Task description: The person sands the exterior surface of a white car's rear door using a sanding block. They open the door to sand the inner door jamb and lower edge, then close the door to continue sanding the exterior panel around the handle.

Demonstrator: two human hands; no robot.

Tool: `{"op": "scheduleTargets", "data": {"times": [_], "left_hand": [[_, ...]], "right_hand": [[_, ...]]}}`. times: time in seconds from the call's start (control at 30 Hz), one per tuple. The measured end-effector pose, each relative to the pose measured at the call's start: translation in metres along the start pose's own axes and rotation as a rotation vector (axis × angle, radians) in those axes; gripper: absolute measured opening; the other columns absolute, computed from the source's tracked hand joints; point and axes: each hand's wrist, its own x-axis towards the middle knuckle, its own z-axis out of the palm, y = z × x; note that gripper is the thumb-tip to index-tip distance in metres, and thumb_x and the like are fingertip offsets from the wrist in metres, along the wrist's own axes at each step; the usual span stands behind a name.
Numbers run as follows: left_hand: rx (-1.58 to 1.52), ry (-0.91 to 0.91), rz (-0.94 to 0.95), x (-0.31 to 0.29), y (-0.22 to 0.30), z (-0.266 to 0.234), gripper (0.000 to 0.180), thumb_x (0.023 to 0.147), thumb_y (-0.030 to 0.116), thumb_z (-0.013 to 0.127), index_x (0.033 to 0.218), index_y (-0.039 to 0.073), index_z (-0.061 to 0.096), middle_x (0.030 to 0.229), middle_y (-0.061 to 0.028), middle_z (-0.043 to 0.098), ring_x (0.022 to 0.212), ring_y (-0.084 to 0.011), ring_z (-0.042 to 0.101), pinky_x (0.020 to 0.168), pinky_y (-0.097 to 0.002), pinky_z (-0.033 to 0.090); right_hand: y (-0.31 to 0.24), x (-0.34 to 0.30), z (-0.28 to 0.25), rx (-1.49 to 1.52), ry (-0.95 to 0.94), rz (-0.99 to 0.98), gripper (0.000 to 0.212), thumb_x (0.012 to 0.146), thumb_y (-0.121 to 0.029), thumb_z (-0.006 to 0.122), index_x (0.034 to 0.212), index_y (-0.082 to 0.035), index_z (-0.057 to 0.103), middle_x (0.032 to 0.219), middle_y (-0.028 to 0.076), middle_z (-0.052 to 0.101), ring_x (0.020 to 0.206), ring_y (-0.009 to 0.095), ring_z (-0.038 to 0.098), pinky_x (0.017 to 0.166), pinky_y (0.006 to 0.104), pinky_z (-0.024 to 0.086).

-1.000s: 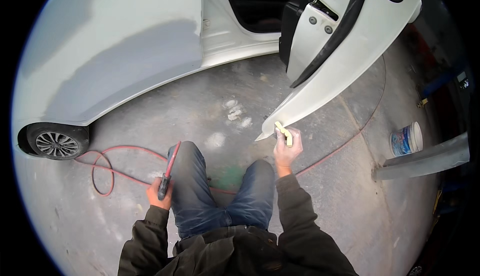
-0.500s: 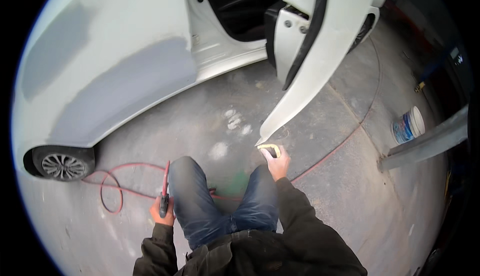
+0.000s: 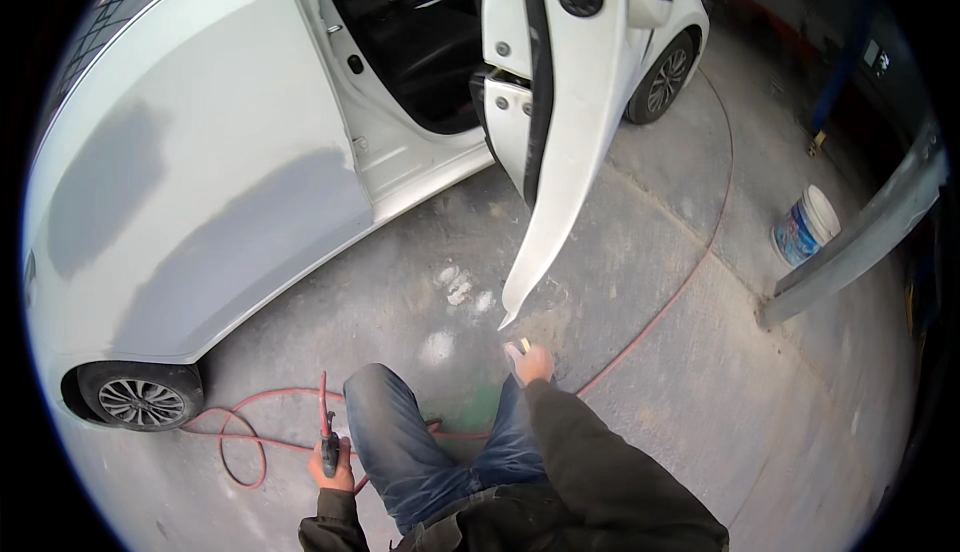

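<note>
In my left hand [image 3: 331,468] is a black air blow gun [image 3: 330,444], my fingers wrapped round it, with a red hose end rising from it beside my left knee. My right hand [image 3: 536,363] is closed on a small yellow strip [image 3: 525,346] that looks like sandpaper; most of it is hidden by the fingers. Just beyond that hand, apart from it, hangs the pointed lower corner of the open white car door [image 3: 560,172]. The white car body [image 3: 240,72] on the left carries grey, primer-like patches [image 3: 250,222] above the rear wheel [image 3: 140,402].
A red air hose [image 3: 650,330] loops over the grey concrete floor [image 3: 700,432], which has white powdery smudges. To the right stand a white-and-blue bucket [image 3: 806,226] and a slanting metal post [image 3: 860,237]. The car's dark interior [image 3: 410,32] shows behind the door.
My view has shifted, so car and door sit lower and further left, with more of the front wheel showing. My right hand has drawn back from the door's tip, still holding the yellow strip.
</note>
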Motion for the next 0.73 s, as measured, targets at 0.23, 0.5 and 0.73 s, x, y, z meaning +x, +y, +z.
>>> {"op": "scheduleTargets", "data": {"times": [0.23,0.5,0.73], "left_hand": [[0.015,0.035,0.029,0.007,0.002,0.012,0.023,0.085,0.019,0.071,0.087,-0.002,0.063,0.065,-0.0077,0.058,0.061,-0.0125,0.049,0.058,-0.0331,0.044],[0.117,0.113,0.195,0.012,0.002,0.030,0.021,0.083,0.020,0.071,0.083,0.000,0.064,0.061,-0.0129,0.055,0.056,-0.0168,0.052,0.058,-0.0367,0.045],[0.057,0.123,0.133,0.011,0.007,0.024,0.021,0.083,0.018,0.072,0.086,-0.001,0.063,0.062,-0.0113,0.055,0.057,-0.0128,0.047,0.055,-0.0340,0.043]], "right_hand": [[-0.155,0.017,-0.246,0.811,0.211,-0.414,0.007,0.084,-0.002,0.069,0.090,-0.002,0.070,0.091,0.008,0.073,0.079,0.013,0.065,0.072,0.0310,0.053],[-0.303,0.020,-0.397,0.473,0.323,-0.894,0.016,0.081,-0.007,0.077,0.092,0.003,0.072,0.076,-0.001,0.066,0.062,0.004,0.054,0.057,0.0206,0.044],[-0.202,0.026,-0.272,0.652,0.355,-0.683,0.014,0.077,-0.004,0.078,0.086,0.002,0.069,0.072,0.001,0.065,0.062,0.007,0.055,0.054,0.0268,0.044]]}}
